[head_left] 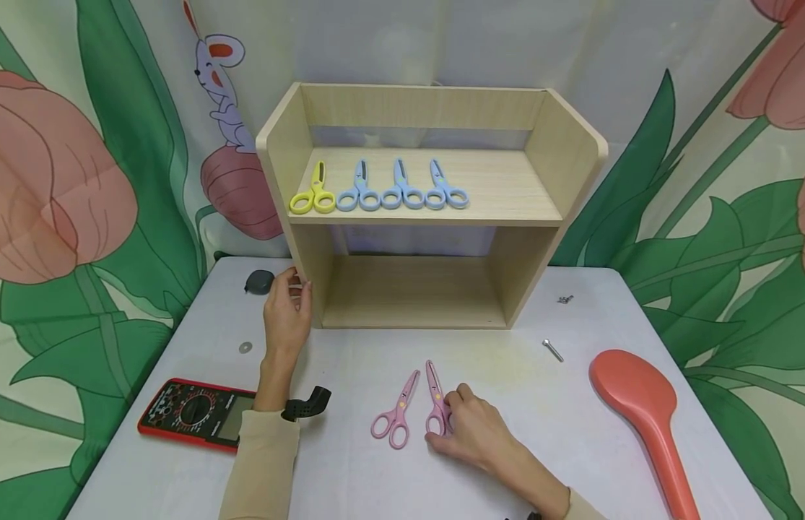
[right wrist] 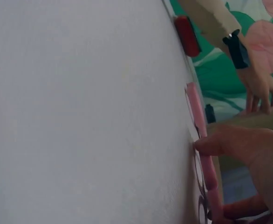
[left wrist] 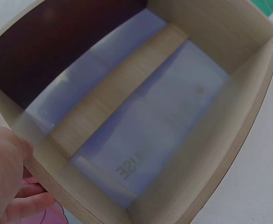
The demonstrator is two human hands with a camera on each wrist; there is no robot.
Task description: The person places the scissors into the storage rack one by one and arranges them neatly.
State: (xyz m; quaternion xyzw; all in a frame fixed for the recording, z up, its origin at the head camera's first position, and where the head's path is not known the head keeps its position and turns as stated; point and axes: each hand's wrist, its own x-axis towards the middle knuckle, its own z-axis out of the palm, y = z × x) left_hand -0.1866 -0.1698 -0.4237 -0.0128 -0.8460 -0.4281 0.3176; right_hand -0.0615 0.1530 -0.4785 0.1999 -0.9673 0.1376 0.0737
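My right hand [head_left: 476, 432] has thumb and fingers around the handles of a pair of pink scissors [head_left: 436, 390], which lies on the table, blades pointing away. In the right wrist view the thumb lies over the pink handle [right wrist: 208, 170]. Another pair of pink scissors [head_left: 396, 419] lies just left of it. My left hand [head_left: 288, 310] touches the outside of the wooden shelf's left side panel [head_left: 306, 271], fingers slightly bent near its front edge. On the upper shelf board [head_left: 506, 195] stand out yellow scissors [head_left: 316, 191] and several blue scissors [head_left: 398, 189] in a row.
To the left are a red-and-black multimeter [head_left: 190, 413], a dark rounded object [head_left: 259, 282] and a small grey disc [head_left: 245, 347]. On the right lie a bolt [head_left: 553, 350], small metal pieces [head_left: 565, 299] and a red spoon-shaped object [head_left: 642, 404]. A patterned curtain [head_left: 402, 43] hangs behind.
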